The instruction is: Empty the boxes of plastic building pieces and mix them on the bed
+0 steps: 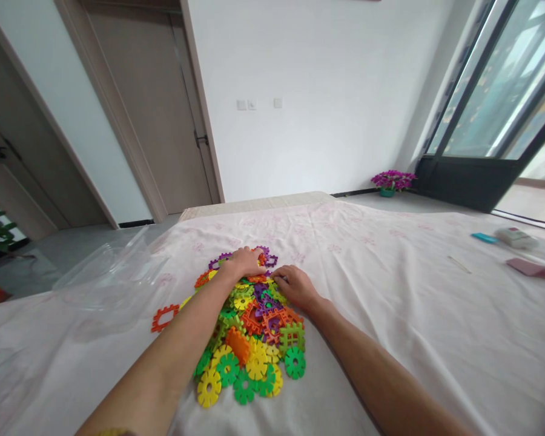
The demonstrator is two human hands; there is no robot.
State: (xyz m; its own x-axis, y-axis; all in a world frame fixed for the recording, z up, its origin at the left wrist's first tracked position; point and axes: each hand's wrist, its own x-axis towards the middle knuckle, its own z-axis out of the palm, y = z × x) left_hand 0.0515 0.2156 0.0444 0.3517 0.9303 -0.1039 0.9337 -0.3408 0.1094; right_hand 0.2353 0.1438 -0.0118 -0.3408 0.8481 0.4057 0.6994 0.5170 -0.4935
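Left hand (246, 263) topped the far end of the multicoloured pile of notched plastic pieces (243, 342), right hand (296, 286) curled alongside, grips untellable; seemingly mid-handling, light pinching was called for.

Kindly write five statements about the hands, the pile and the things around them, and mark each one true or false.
1. The left hand is at the far end of the pile. True.
2. The right hand is at the pile's left side. False: the right hand is at its right side.
3. An orange frame lies left of the pile. True.
4. The flowers stand on the cloth. False: the flowers stand on the floor.
5. The cloth is patterned with pink flower prints. True.
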